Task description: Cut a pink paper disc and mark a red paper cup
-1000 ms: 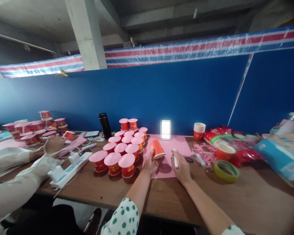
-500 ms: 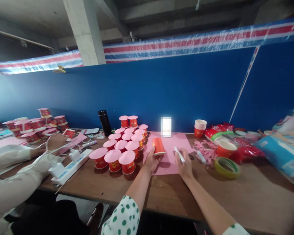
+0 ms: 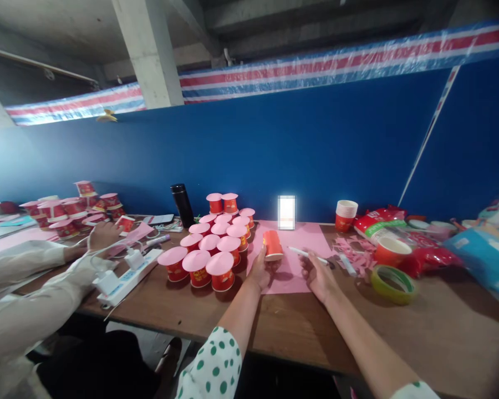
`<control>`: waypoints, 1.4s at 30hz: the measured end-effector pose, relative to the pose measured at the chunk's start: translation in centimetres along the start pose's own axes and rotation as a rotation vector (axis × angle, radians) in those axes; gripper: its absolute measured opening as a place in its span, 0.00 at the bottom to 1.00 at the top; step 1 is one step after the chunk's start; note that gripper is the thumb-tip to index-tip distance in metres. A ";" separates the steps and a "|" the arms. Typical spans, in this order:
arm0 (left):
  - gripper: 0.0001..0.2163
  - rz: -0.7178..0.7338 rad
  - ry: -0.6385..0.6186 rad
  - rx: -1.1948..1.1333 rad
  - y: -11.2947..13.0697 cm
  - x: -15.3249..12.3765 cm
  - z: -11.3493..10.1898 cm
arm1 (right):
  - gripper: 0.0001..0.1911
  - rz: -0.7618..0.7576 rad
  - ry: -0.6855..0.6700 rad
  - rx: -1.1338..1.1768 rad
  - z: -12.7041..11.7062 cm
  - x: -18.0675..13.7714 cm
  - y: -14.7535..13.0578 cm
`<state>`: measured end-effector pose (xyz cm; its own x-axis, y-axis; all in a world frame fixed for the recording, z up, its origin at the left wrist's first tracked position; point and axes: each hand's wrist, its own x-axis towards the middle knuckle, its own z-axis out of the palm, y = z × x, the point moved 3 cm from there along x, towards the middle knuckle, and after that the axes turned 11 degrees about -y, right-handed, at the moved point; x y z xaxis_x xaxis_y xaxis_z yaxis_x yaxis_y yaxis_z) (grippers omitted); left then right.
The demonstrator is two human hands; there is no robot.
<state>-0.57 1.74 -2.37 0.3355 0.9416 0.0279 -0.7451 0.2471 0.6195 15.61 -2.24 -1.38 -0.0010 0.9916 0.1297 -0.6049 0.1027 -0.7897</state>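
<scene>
My left hand (image 3: 261, 270) grips an orange-red paper cup (image 3: 272, 245), held upside down over a pink paper sheet (image 3: 299, 244) on the brown table (image 3: 274, 327). A white pen (image 3: 306, 254) is pinched in my right hand (image 3: 319, 275), its tip pointing left toward the cup. Left of my hands stands a cluster of several red cups with pink round lids (image 3: 210, 250).
A green tape roll (image 3: 393, 284), an open cup (image 3: 392, 250), stacked cups (image 3: 346, 215), pink scraps (image 3: 353, 256) and red packets lie right. A black flask (image 3: 182, 204) and power strip (image 3: 125, 277) sit left. Another person's hand (image 3: 102, 235) works beside more lidded cups (image 3: 62, 213).
My left hand turned the cup from tilted to upside down and lowered it toward the pink sheet. My right hand swung the pen from upright to nearly level, pointing left.
</scene>
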 end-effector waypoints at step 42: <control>0.15 -0.024 -0.025 0.076 0.0 -0.2 0.2 | 0.17 0.062 0.013 -0.071 1.5 -0.9 -0.1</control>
<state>-0.50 1.46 -2.20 0.3679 0.9294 0.0309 -0.6906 0.2508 0.6783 14.49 -3.26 -0.51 -0.0257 0.9971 0.0720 -0.5464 0.0463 -0.8363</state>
